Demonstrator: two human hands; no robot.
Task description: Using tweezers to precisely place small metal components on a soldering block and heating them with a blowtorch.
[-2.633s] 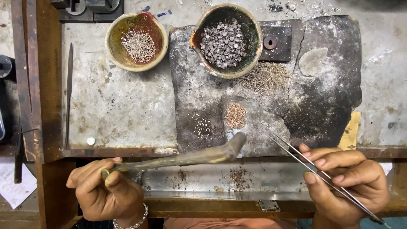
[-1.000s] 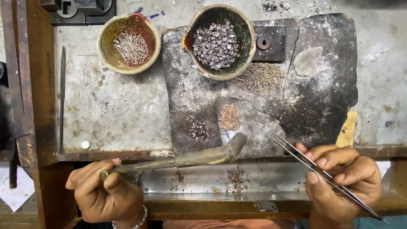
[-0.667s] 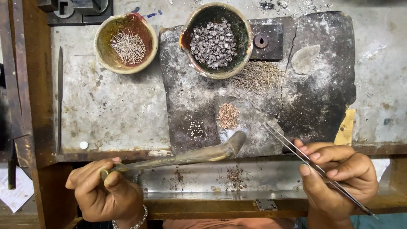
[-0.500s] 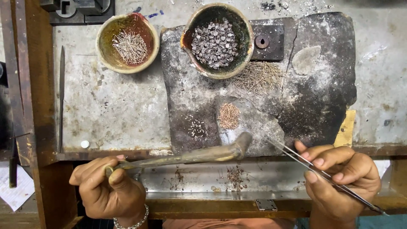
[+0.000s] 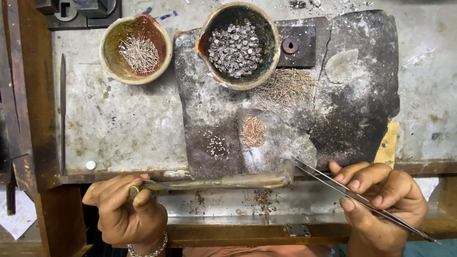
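Lower frame: left hand point(image 5: 124, 212) pinching long brass blowpipe point(image 5: 223, 182), right hand point(image 5: 381, 202) pinching slim steel tweezers point(image 5: 352, 195), both tips angled onto the charred slab point(image 5: 295, 109) on the worktop point(image 5: 124, 128).

Two bowls are set at the back of the tabletop point(image 5: 124, 128), the bowl of wires point(image 5: 135, 48) left of the bowl of discs point(image 5: 238, 45), which rests on the slab point(image 5: 362, 100). Nearer, a blowpipe point(image 5: 223, 182) lies left of the tweezers point(image 5: 362, 201).
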